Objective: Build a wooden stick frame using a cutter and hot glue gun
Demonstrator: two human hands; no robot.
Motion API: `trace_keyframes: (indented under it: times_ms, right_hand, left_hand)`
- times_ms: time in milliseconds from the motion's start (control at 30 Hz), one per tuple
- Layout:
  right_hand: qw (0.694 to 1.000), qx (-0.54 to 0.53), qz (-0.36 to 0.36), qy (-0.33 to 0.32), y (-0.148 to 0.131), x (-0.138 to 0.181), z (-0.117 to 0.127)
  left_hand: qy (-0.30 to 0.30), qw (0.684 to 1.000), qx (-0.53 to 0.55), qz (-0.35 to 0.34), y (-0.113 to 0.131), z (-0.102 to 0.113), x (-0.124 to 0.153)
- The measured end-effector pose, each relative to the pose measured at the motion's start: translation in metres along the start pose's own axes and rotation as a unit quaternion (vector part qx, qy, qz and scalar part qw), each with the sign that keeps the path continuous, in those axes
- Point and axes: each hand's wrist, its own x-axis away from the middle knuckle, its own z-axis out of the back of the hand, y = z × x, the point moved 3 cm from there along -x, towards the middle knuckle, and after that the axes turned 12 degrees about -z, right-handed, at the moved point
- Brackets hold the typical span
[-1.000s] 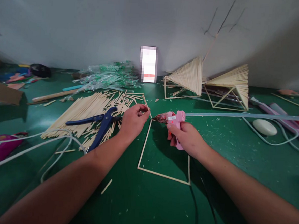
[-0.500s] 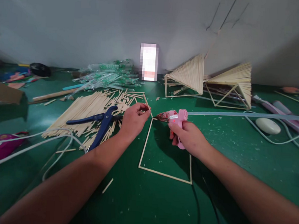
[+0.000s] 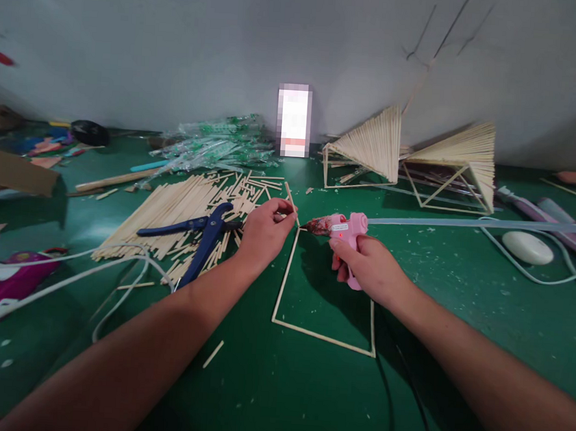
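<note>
My left hand (image 3: 270, 231) pinches a thin wooden stick (image 3: 290, 195), tilted, its lower end at the upper left corner of a stick frame (image 3: 324, 338) on the green table. In my right hand (image 3: 368, 262) is a pink hot glue gun (image 3: 347, 229), fingers wrapped round its handle. The gun's stained nozzle points left at that same corner, close to the stick's lower end. A long translucent glue stick (image 3: 438, 221) runs out of the gun's back to the right. My right hand and the gun hide part of the frame's far and right sides.
Blue-handled cutters (image 3: 203, 243) lie on a pile of wooden sticks (image 3: 161, 214) to the left. Behind are plastic wrappers (image 3: 214, 139), a bright blurred rectangle (image 3: 294, 121) and two stick structures (image 3: 370, 146). A magenta tool (image 3: 15, 283), white cables and a white oval object (image 3: 527, 248) flank the work.
The whole view has shifted slightly, so everything appears a little further right. Both hands keep their grips, and the nozzle stays near the frame's corner.
</note>
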Motion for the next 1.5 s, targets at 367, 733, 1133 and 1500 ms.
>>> trace_keyframes:
  times_ms: [367, 733, 1133, 1500]
  right_hand:
    - [1.0, 0.007, -0.004, 0.007, 0.0011, 0.0004, 0.0008]
    - [1.0, -0.002, 0.002, 0.001, 0.003, 0.0006, 0.0006]
    - [1.0, -0.01, -0.013, 0.009, 0.0029, 0.0036, 0.0006]
    - [1.0, -0.013, -0.002, 0.012, 0.0033, 0.0034, 0.001]
  left_hand:
    - [-0.007, 1.0, 0.0, -0.002, 0.0016, -0.0005, 0.0003]
    - [-0.011, 1.0, -0.002, -0.005, 0.0012, -0.0006, 0.0004]
    - [-0.018, 1.0, -0.003, -0.015, 0.0022, -0.0005, 0.001]
    - [-0.022, 0.999, -0.018, -0.027, 0.0059, -0.0008, 0.002]
